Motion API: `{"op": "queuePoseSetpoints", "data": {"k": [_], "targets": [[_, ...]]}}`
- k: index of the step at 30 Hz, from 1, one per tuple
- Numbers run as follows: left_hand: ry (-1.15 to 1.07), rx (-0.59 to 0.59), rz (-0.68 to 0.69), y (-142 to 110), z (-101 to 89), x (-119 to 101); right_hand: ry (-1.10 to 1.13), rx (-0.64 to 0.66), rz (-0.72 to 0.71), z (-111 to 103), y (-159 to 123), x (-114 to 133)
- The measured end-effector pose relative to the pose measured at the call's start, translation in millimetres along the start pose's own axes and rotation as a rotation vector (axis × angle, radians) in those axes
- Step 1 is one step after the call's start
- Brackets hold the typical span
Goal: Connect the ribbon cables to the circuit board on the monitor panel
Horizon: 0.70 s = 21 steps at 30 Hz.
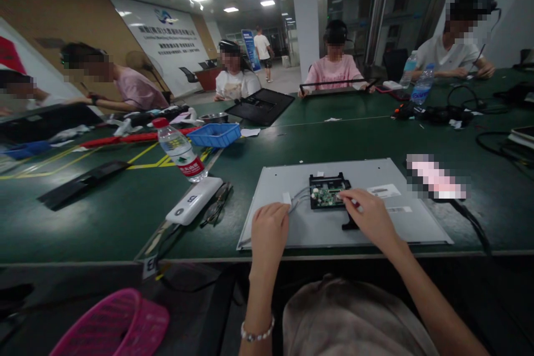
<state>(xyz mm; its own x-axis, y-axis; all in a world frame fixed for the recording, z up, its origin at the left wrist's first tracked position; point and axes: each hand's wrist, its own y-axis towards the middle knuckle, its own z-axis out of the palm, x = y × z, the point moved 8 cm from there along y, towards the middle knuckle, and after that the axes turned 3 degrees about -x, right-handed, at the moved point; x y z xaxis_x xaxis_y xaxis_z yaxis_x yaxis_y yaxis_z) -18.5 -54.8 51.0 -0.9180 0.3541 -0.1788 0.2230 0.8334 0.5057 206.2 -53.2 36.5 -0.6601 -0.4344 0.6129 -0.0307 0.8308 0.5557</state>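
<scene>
A flat grey display panel (300, 233) lies back side up on the table in front of me. On it sits a green circuit board (327, 197) in a black bracket (329, 179). Grey cables (299, 198) run from the board's left side toward my left hand (269, 226). That hand is closed at the panel's left part, by a small white tab (286, 198); its fingertips are hidden. My right hand (369, 212) pinches at the board's right edge, and whatever lies between its fingers is too small to name.
Left of the panel are a white power bank (194, 200), glasses (217, 204), a water bottle (180, 151) and a blue tray (214, 135). A blurred-out phone-like object (436, 177) with a black cable lies right. A pink basket (137, 317) stands below. Several people sit around the table.
</scene>
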Motion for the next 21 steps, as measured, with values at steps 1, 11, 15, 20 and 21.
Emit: {"op": "queuePoseSetpoints", "data": {"k": [1, 11, 15, 20, 21], "targets": [[0.015, 0.007, 0.007, -2.7, 1.9, -6.2, 0.012, 0.031, -0.035, 7.9, -1.1, 11.2], [-0.006, 0.002, 0.003, -13.1, 6.3, -20.8, -0.022, 0.217, -0.185, 62.5, -1.5, 67.6], [-0.027, -0.039, -0.012, -6.2, 3.5, -10.1, -0.086, 0.246, -0.257, 74.9, -5.2, 82.4], [0.007, 0.121, 0.028, 3.0, 27.9, -1.6, -0.13, 0.305, -0.312, 90.0, -15.6, 90.3], [0.021, 0.152, 0.02, 3.7, 32.6, 0.6, -0.126, 0.311, -0.312, 91.3, -18.0, 89.9]]}}
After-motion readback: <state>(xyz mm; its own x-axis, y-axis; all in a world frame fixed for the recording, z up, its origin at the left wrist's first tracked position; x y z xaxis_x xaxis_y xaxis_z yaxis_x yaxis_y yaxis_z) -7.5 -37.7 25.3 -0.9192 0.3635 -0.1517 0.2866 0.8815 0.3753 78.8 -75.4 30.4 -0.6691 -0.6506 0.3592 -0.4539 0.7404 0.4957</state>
